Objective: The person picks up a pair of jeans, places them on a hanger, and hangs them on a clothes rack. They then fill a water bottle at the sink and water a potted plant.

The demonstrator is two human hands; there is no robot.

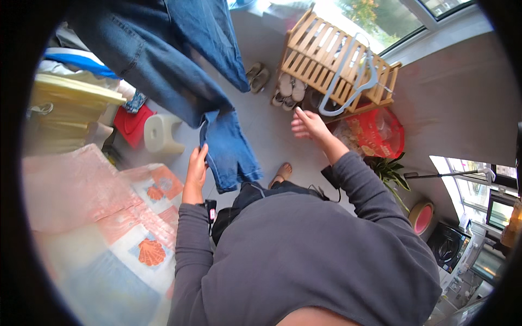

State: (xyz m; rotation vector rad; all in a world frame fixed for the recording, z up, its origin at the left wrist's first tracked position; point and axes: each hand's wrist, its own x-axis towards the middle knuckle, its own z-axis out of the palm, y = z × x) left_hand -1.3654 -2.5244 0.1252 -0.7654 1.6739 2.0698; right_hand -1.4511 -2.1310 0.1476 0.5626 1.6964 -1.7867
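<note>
A pair of blue denim jeans [163, 73] hangs down from the top left, its upper end out of view. My left hand [196, 169] pinches the side edge of one leg near the hem, thumb in front and some fingers hidden behind the cloth. That leg bends at my grip, and its hem falls close to my lap. The other leg hangs free farther off. My right hand [309, 124] is in the air to the right, empty, with the thumb apart from the half-curled fingers. Just beyond it, pale grey clothes hangers [340, 75] lie on a slatted wooden rack [314, 34].
Several shoes [291, 87] sit beneath the rack, and another pair [257, 77] stands beside it. A red bag [377, 132] and a plant [389, 171] are at right. Left are a plastic stool [157, 132], hanging clothes [73, 91] and a shell-patterned cloth [134, 228].
</note>
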